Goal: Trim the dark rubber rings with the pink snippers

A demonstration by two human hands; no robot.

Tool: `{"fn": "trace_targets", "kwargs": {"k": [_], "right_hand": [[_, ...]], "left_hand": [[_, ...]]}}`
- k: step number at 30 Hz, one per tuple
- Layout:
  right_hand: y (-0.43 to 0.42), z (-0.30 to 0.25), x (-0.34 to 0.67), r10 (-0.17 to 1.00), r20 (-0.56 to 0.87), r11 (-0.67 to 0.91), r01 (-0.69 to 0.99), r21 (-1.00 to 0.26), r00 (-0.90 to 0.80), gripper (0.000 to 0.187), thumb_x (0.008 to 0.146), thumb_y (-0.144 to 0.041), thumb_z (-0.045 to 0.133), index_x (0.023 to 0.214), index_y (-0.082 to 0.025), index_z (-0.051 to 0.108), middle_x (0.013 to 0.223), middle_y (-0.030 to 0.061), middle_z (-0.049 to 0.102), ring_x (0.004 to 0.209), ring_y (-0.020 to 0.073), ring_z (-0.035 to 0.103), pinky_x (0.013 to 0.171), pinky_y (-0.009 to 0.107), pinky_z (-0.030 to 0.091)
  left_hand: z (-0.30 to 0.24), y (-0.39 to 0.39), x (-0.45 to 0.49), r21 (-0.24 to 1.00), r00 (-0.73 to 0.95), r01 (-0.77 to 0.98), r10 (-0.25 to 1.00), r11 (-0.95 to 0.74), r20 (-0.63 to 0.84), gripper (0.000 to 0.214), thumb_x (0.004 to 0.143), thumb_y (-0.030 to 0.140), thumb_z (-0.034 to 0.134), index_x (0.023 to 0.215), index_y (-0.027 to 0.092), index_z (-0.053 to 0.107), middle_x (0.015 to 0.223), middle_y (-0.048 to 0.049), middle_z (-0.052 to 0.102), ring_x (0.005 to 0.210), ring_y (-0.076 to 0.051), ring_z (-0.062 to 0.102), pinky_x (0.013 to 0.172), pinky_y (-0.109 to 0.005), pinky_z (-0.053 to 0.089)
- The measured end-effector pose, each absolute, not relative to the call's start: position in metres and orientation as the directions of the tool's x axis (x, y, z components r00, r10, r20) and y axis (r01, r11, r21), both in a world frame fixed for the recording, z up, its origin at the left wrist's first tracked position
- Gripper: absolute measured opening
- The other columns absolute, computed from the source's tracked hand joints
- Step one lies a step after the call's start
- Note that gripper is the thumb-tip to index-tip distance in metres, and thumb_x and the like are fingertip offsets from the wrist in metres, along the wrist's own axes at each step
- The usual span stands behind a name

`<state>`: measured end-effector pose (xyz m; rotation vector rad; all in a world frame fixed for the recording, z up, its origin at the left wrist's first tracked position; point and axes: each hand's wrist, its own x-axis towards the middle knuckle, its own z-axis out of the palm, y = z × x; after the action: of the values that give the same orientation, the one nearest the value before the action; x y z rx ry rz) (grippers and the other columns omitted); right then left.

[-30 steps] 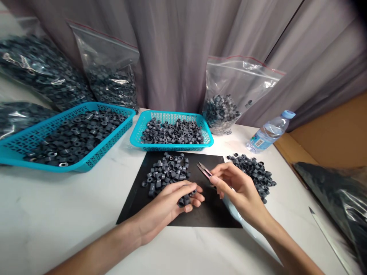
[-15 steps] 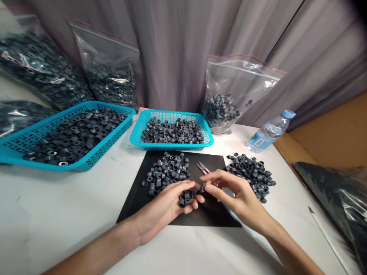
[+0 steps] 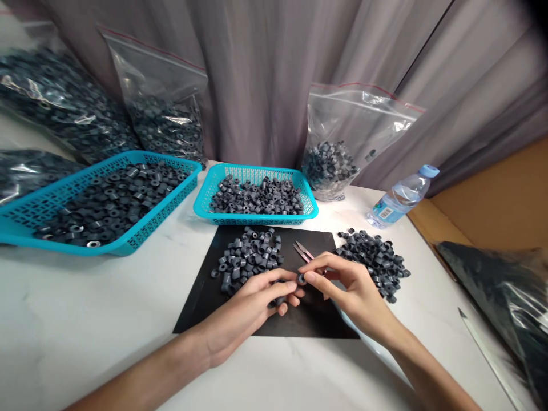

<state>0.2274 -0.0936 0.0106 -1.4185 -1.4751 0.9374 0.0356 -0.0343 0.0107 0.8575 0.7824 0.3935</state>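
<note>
My left hand (image 3: pixel 265 291) is curled around several small dark grey ring-shaped parts (image 3: pixel 278 300), mostly hidden under its fingers and thumb. Between the thumb and forefinger of my right hand (image 3: pixel 346 282) is a single grey ring (image 3: pixel 301 279), its round opening facing me. The left fingertips are close beside that ring; whether they touch it I cannot tell. Behind the left hand, a pile of grey rings (image 3: pixel 250 254) lies on a black mat (image 3: pixel 205 302). Small thread snips (image 3: pixel 303 249) rest on the mat, partly behind the right hand. A second pile (image 3: pixel 374 260) sits right of that hand.
Two blue baskets hold more rings, one at the left (image 3: pixel 165 208) and one at the back centre (image 3: pixel 257 217). Clear zip bags of parts (image 3: pixel 165 123) (image 3: pixel 331 162) stand along the curtain. At the right are a water bottle (image 3: pixel 402 197), a cardboard box (image 3: pixel 492 188) and a thin pointed strip (image 3: pixel 488 357).
My left thumb has come down over the rings in the palm, covering most of them. My right hand still pinches the single ring, almost in the same place.
</note>
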Motion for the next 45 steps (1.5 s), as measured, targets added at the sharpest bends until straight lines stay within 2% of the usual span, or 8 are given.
{"fn": "trace_targets", "kwargs": {"k": [6, 11, 18, 24, 29, 38, 42, 45], "right_hand": [[-0.093, 0.007, 0.223, 0.994, 0.111, 0.110, 0.402, -0.909, -0.020, 0.025, 0.095, -0.041, 0.059, 0.103, -0.024, 0.075, 0.089, 0.0048, 0.070, 0.080, 0.0179, 0.062, 0.071, 0.030, 0.049], [-0.094, 0.004, 0.219, 0.986, 0.147, 0.166, 0.415, -0.895, -0.079, 0.028, 0.097, -0.041, 0.055, 0.109, -0.025, 0.075, 0.091, 0.0053, 0.067, 0.084, 0.0183, 0.062, 0.077, 0.032, 0.050], [-0.089, -0.006, 0.226, 0.967, 0.248, 0.189, 0.516, -0.836, 0.049, 0.028, 0.101, -0.036, 0.046, 0.114, -0.025, 0.069, 0.105, 0.0079, 0.064, 0.094, 0.0206, 0.061, 0.077, 0.032, 0.050], [-0.079, -0.017, 0.224, 0.954, 0.271, 0.288, 0.649, -0.704, -0.129, 0.032, 0.103, -0.024, 0.040, 0.130, -0.028, 0.056, 0.122, 0.0081, 0.062, 0.112, 0.0225, 0.054, 0.098, 0.043, 0.048], [-0.071, -0.018, 0.219, 0.928, 0.291, 0.368, 0.678, -0.636, -0.231, 0.029, 0.101, -0.020, 0.044, 0.122, -0.030, 0.061, 0.137, 0.0049, 0.057, 0.121, 0.0237, 0.048, 0.104, 0.048, 0.042], [-0.065, -0.025, 0.216, 0.931, 0.343, 0.332, 0.685, -0.649, -0.126, 0.011, 0.098, -0.024, 0.053, 0.099, -0.023, 0.064, 0.101, 0.0047, 0.069, 0.093, 0.0204, 0.059, 0.089, 0.038, 0.043], [-0.075, -0.013, 0.223, 0.947, 0.323, 0.254, 0.597, -0.761, 0.009, 0.015, 0.096, -0.034, 0.057, 0.102, -0.023, 0.066, 0.095, 0.0040, 0.068, 0.084, 0.0187, 0.060, 0.080, 0.033, 0.047], [-0.085, 0.003, 0.228, 0.966, 0.259, 0.225, 0.510, -0.830, -0.005, 0.018, 0.096, -0.037, 0.057, 0.101, -0.023, 0.068, 0.093, 0.0036, 0.067, 0.081, 0.0176, 0.059, 0.077, 0.031, 0.048]], "left_hand": [[0.009, -0.033, 0.039, 0.724, 0.662, -0.075, 0.577, 0.686, -0.478, 0.032, 0.093, 0.041, 0.054, 0.094, 0.015, 0.073, 0.094, -0.0072, 0.067, 0.089, -0.019, 0.056, 0.078, -0.032, 0.039], [0.012, -0.033, 0.040, 0.728, 0.674, -0.065, 0.569, 0.682, -0.472, 0.032, 0.094, 0.037, 0.053, 0.098, 0.014, 0.074, 0.094, -0.0080, 0.068, 0.087, -0.018, 0.055, 0.077, -0.031, 0.039], [0.011, -0.035, 0.038, 0.785, 0.664, -0.048, 0.607, 0.617, -0.437, 0.027, 0.092, 0.033, 0.055, 0.091, 0.014, 0.075, 0.096, -0.0099, 0.070, 0.096, -0.021, 0.057, 0.080, -0.031, 0.040], [0.014, -0.040, 0.034, 0.784, 0.701, 0.078, 0.525, 0.616, -0.483, 0.023, 0.084, 0.038, 0.069, 0.094, 0.018, 0.075, 0.101, -0.0071, 0.070, 0.096, -0.019, 0.058, 0.084, -0.029, 0.040], [0.017, -0.043, 0.033, 0.765, 0.764, 0.130, 0.428, 0.630, -0.482, 0.022, 0.085, 0.035, 0.065, 0.085, 0.016, 0.074, 0.097, -0.0075, 0.068, 0.090, -0.018, 0.058, 0.082, -0.029, 0.041], [0.008, -0.042, 0.033, 0.782, 0.724, 0.037, 0.523, 0.622, -0.450, 0.013, 0.085, 0.021, 0.055, 0.081, 0.017, 0.067, 0.086, -0.0026, 0.060, 0.078, -0.014, 0.051, 0.067, -0.028, 0.033], [0.009, -0.041, 0.035, 0.778, 0.717, -0.020, 0.551, 0.628, -0.426, 0.015, 0.087, 0.023, 0.056, 0.081, 0.016, 0.067, 0.088, -0.0021, 0.058, 0.081, -0.014, 0.050, 0.071, -0.028, 0.034], [0.009, -0.039, 0.035, 0.779, 0.699, -0.064, 0.585, 0.623, -0.410, 0.018, 0.089, 0.028, 0.056, 0.081, 0.017, 0.068, 0.089, -0.0020, 0.058, 0.083, -0.015, 0.050, 0.075, -0.029, 0.037]]}}
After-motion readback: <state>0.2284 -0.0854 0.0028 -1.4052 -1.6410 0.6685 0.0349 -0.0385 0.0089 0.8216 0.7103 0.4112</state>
